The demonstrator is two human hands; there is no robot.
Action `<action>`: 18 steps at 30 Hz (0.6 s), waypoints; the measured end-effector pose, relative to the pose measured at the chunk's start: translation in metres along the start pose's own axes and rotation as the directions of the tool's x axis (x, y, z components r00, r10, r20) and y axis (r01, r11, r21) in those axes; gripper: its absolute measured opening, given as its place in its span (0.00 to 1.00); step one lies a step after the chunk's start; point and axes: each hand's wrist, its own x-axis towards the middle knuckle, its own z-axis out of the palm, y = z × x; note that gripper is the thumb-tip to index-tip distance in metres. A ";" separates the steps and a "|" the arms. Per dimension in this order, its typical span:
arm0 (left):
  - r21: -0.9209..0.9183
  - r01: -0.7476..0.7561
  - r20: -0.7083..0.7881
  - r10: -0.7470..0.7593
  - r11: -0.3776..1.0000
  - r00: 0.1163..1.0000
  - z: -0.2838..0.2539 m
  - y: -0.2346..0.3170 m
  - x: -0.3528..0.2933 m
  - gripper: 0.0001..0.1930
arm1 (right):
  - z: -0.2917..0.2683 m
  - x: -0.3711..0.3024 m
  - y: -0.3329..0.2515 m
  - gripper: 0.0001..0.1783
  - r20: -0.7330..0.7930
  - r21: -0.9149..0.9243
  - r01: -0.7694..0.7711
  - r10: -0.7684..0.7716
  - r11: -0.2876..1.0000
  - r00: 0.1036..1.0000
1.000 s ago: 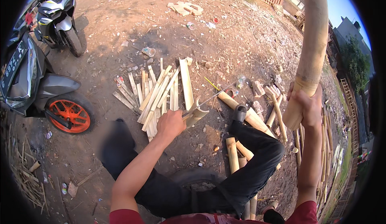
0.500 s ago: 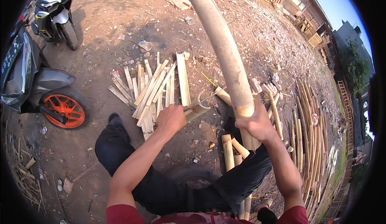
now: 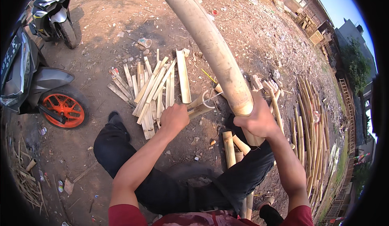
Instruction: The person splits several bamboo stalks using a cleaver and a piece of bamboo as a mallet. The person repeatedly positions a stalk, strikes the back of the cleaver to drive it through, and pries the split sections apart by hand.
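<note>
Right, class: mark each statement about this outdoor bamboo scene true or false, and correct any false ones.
1. The right hand grips a thick bamboo pole. True.
2. The left hand is empty. False: it holds a tool with a curved blade.
3. Split bamboo slats lie on the dirt ahead of the person. True.
4. The motorbike wheel has a blue rim. False: the rim is orange.
5. Long thin bamboo strips lie to the person's right. True.
</note>
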 end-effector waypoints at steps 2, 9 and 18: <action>0.011 0.042 0.014 -0.043 0.999 0.999 0.000 -0.014 0.000 0.10 | -0.039 0.007 -0.055 0.20 -0.100 0.063 0.087 -0.081 0.994 0.992; -0.014 -0.042 -0.082 0.040 0.999 0.996 0.003 -0.013 0.010 0.09 | 0.041 -0.002 0.052 0.32 -0.054 -0.021 -0.124 0.123 0.992 0.991; -0.024 0.011 -0.066 -0.012 1.000 0.998 0.000 -0.022 0.015 0.12 | -0.099 0.039 -0.011 0.17 -0.418 0.059 0.161 -0.122 0.985 0.900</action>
